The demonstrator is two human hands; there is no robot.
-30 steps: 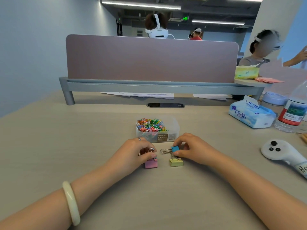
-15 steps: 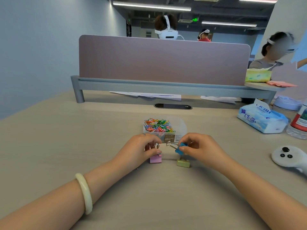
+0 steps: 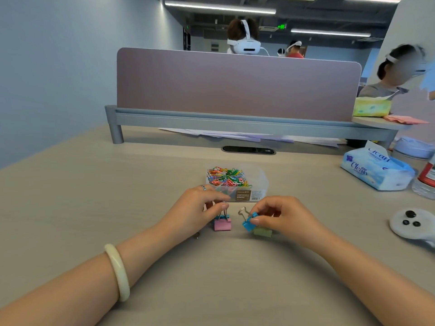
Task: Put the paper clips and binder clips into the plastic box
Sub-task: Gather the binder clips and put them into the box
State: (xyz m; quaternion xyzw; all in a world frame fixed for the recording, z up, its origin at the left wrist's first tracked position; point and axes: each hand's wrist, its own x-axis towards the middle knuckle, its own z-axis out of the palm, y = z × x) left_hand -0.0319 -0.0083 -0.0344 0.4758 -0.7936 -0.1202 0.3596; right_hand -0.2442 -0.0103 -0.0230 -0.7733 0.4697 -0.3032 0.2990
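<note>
Pinching pink clip [image 3: 222, 225] by its wire handles: left hand [image 3: 195, 208] | blue clip [image 3: 247, 224] pinched, tilted above green clip [image 3: 262, 232]: right hand [image 3: 282, 215] | plastic box [image 3: 260, 184] just behind both hands, paper clips [image 3: 226, 177] inside | risk: fingertip hold slips, clip drops short of box.

A clear plastic box [image 3: 261, 182] holds colourful paper clips [image 3: 226, 178] in its left part. Near it on the table [image 3: 113, 208], a pink binder clip [image 3: 222, 225] stands upright; a blue binder clip [image 3: 247, 224] tilts, raised, just beside a green binder clip [image 3: 263, 232].

left hand [image 3: 197, 209] — pinching pink binder clip [image 3: 222, 225] | right hand [image 3: 282, 214] — pinching blue binder clip [image 3: 248, 224] | forearms converging
</note>
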